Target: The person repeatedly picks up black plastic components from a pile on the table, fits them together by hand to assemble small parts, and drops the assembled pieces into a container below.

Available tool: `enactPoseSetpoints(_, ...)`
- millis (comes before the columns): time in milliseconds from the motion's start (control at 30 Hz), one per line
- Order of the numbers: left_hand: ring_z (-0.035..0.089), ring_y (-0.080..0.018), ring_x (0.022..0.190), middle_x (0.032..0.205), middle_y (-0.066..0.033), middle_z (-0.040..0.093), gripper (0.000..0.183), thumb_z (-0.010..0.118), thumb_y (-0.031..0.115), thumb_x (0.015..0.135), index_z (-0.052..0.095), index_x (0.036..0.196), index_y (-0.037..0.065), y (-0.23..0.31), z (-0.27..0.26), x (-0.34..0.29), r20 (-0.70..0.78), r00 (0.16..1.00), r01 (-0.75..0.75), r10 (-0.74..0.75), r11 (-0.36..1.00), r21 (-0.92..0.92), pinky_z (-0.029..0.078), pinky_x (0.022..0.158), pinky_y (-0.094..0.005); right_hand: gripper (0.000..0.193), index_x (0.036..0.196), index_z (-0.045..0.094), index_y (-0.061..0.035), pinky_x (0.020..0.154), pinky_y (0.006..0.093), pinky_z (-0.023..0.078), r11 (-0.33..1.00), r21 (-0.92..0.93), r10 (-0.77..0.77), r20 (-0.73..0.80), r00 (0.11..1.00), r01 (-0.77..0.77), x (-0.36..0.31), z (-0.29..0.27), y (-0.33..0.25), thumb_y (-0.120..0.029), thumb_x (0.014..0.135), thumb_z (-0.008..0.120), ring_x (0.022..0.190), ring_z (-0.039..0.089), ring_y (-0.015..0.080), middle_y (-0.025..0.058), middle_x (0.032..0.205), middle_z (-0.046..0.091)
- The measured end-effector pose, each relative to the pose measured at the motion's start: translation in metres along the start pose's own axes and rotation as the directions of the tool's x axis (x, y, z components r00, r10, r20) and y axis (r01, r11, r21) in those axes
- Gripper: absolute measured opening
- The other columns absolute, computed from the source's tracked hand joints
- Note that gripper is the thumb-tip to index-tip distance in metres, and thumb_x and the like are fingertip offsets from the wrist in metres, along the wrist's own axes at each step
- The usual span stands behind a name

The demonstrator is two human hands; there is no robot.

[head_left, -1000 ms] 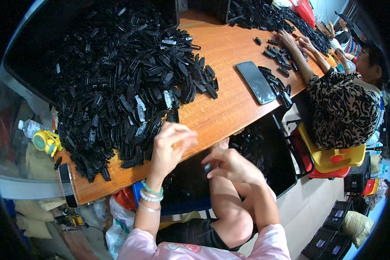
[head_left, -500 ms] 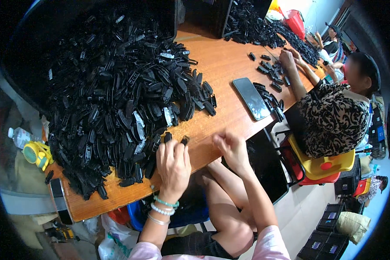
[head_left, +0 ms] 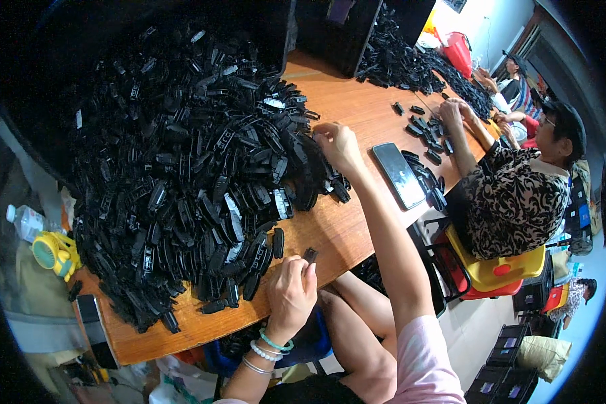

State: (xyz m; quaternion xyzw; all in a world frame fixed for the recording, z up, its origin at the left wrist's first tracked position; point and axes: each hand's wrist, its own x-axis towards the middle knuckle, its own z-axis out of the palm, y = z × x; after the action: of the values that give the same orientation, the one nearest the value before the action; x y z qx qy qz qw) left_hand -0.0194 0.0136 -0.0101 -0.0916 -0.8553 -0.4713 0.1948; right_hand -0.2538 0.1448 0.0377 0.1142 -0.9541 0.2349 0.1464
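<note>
A large heap of small, curved black plastic parts (head_left: pixel 182 168) covers the left half of the wooden table. Near the table's front edge, my left hand (head_left: pixel 291 296) is closed, with one small black plastic part (head_left: pixel 310 255) jutting up past its thumb and fingertips. Beaded bracelets (head_left: pixel 271 347) circle that wrist. My right arm stretches forward, and my right hand (head_left: pixel 341 147) is at the heap's right edge with its fingers curled together. Whatever those fingertips pinch is too small and dark to make out. A single black part lies on the wood just beyond my left hand.
A phone (head_left: pixel 398 175) lies right of my right forearm, beside loose black parts (head_left: pixel 424 131). A co-worker (head_left: pixel 518 195) sits at the right, hands over the table. Another phone (head_left: pixel 94 326) and a yellow toy-like fan (head_left: pixel 55 254) are at the left edge. Black crates (head_left: pixel 508 343) stand on the floor.
My right hand has gone forward and left, from the table's front edge to the heap. My left hand has shifted slightly in the picture, as the whole view moved a little.
</note>
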Motion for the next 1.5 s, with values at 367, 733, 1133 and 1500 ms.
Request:
enactPoseSetpoints(367,0.058,-0.0359,0.077,0.086,-0.0175,0.056,0.013,0.061,0.004,0.082,0.049,0.086,0.000,-0.002,0.001,-0.002,0.003,0.999,0.052,-0.052,0.998,-0.026,0.047,0.067,-0.0418,0.018,0.089,0.070,-0.0047,0.081,0.0385,0.049,0.975,0.052,0.199,0.246,0.949,-0.218,0.038,0.006,0.020,-0.012,0.079,0.057,0.092,0.065,0.0304,0.0171,0.092,0.068)
enactPoseSetpoints(733,0.057,-0.0361,0.073,0.082,-0.0170,0.056,0.012,0.059,0.003,0.083,0.049,0.087,0.000,0.003,-0.001,-0.002,0.015,0.997,0.083,-0.082,0.996,-0.045,0.046,0.063,-0.0408,0.026,0.084,0.069,0.0024,0.072,0.0235,0.045,0.714,0.457,0.476,0.239,0.846,-0.530,0.018,0.010,0.021,-0.022,0.075,0.073,0.075,0.058,0.0115,0.0086,0.081,0.066)
enactPoseSetpoints(1133,0.052,-0.0180,0.060,0.087,-0.0119,0.057,0.026,0.058,0.007,0.086,0.053,0.110,-0.002,0.002,-0.002,0.002,0.003,0.975,0.210,-0.222,0.915,-0.345,0.043,0.055,-0.0277,0.059,0.136,0.028,0.0028,0.079,0.0357,0.054,-0.232,0.889,0.171,0.437,0.883,-0.395,-0.177,-0.043,-0.030,-0.005,0.087,0.059,0.093,0.062,0.0263,0.0176,0.103,0.060)
enactPoseSetpoints(1500,0.058,-0.0192,0.067,0.086,-0.0105,0.058,0.018,0.060,0.010,0.086,0.056,0.099,-0.002,0.000,-0.006,0.001,0.033,0.993,0.117,-0.113,0.946,-0.304,0.046,0.061,-0.0282,0.029,0.115,0.053,0.0045,0.087,0.0292,0.045,0.436,0.867,0.029,0.254,0.967,-0.242,-0.208,-0.046,-0.036,-0.006,0.088,0.057,0.097,0.057,0.0175,0.0117,0.104,0.059)
